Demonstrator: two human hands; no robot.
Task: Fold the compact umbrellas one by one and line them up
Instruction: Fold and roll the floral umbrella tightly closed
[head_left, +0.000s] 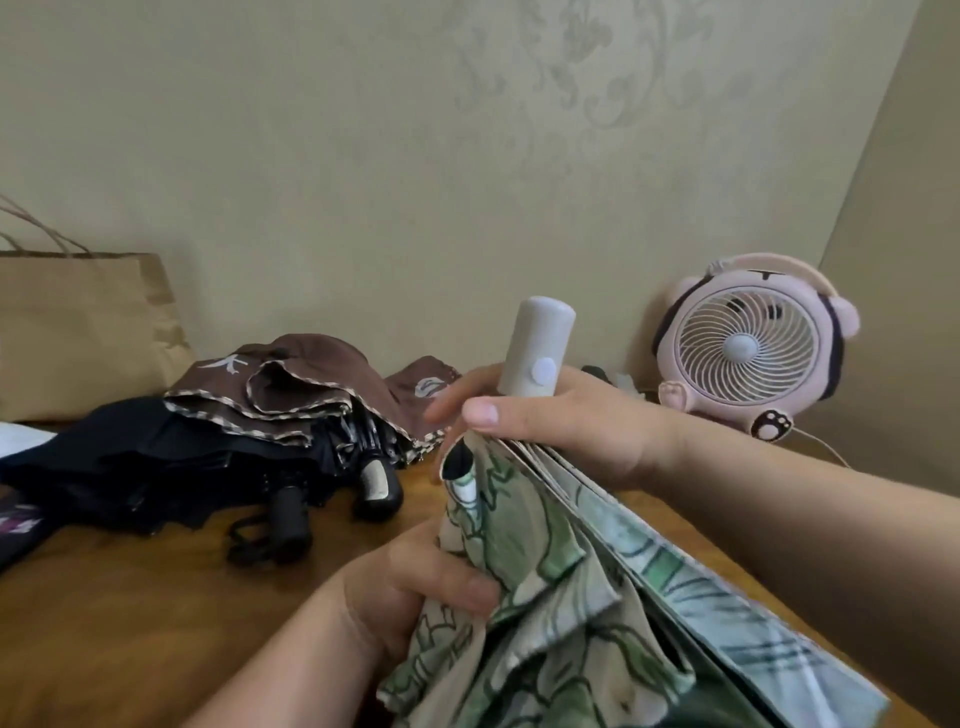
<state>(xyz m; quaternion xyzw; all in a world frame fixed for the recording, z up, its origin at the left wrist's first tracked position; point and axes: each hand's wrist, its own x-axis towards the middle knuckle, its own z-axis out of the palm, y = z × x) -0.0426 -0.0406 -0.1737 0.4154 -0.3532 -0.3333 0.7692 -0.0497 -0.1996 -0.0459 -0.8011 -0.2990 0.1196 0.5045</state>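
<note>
A green-and-cream patterned compact umbrella (587, 597) is held up in front of me, its white handle (535, 348) pointing upward. My right hand (561, 426) grips it just below the handle, around the gathered ribs. My left hand (415, 587) grips a bunch of the loose canopy fabric lower down. On the wooden table (130, 623) to the left lie a brown umbrella (291, 395) and a black umbrella (156, 467), both loosely collapsed with their dark handles toward me.
A brown paper bag (83, 327) stands against the wall at the far left. A pink desk fan (748, 348) sits at the back right, its cable trailing on the table. A dark patterned item (21, 530) shows at the left edge.
</note>
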